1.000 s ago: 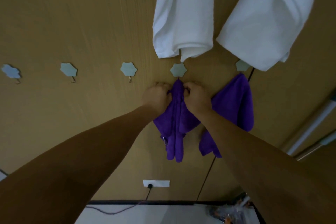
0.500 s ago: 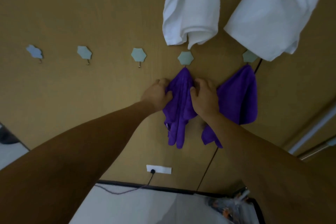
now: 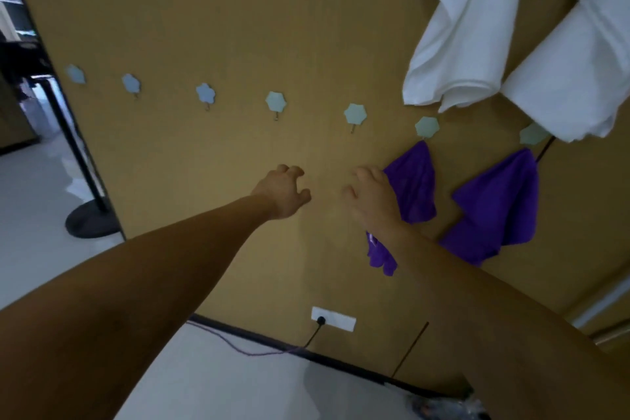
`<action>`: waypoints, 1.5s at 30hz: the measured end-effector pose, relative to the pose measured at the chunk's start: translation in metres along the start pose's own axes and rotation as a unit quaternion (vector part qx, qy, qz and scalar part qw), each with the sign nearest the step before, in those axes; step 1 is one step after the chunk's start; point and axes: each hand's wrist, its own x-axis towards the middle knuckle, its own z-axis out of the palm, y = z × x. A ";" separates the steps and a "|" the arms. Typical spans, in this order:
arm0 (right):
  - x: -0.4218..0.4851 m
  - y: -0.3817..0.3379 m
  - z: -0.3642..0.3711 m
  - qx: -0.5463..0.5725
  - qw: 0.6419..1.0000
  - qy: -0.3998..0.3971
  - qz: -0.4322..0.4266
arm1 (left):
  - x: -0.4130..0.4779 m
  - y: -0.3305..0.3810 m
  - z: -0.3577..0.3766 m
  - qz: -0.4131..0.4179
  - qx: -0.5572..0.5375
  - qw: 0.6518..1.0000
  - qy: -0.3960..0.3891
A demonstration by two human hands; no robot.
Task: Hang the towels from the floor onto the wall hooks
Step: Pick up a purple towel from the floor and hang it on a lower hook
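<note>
Two purple towels hang on the brown wall. The nearer purple towel (image 3: 414,187) hangs from a pale hexagonal hook (image 3: 426,127); the second purple towel (image 3: 494,208) hangs from the hook (image 3: 532,134) to its right. My left hand (image 3: 284,193) hovers in front of the bare wall, fingers loosely curled and holding nothing. My right hand (image 3: 371,198) is beside the nearer towel's left edge, fingers relaxed, gripping nothing. Free hooks run leftward along the wall, the closest free hook (image 3: 355,113) above my hands.
Two large white cloths (image 3: 477,44) hang high at the upper right. A white socket (image 3: 333,318) with a plugged cable sits low on the wall. A black stand with a round base (image 3: 89,223) is at the wall's left end. Pale floor lies below.
Both hands have let go of the nearer purple towel and moved left off it; it now hangs alone on its hook. The view has swung left and down.
</note>
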 end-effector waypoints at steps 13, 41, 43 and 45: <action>-0.061 -0.243 0.134 0.027 0.986 -0.127 -0.102 | -0.183 -0.243 -0.105 -0.174 0.034 0.984 0.008; -0.158 -0.513 0.422 0.068 0.808 -0.462 -0.359 | -0.446 -0.488 -0.086 -0.586 -0.042 0.808 0.032; -0.160 -0.525 0.444 0.046 0.806 -0.465 -0.362 | -0.446 -0.514 -0.077 -0.590 -0.059 0.805 0.019; -0.158 -0.535 0.465 0.031 0.804 -0.474 -0.358 | -0.443 -0.543 -0.070 -0.593 -0.070 0.802 0.003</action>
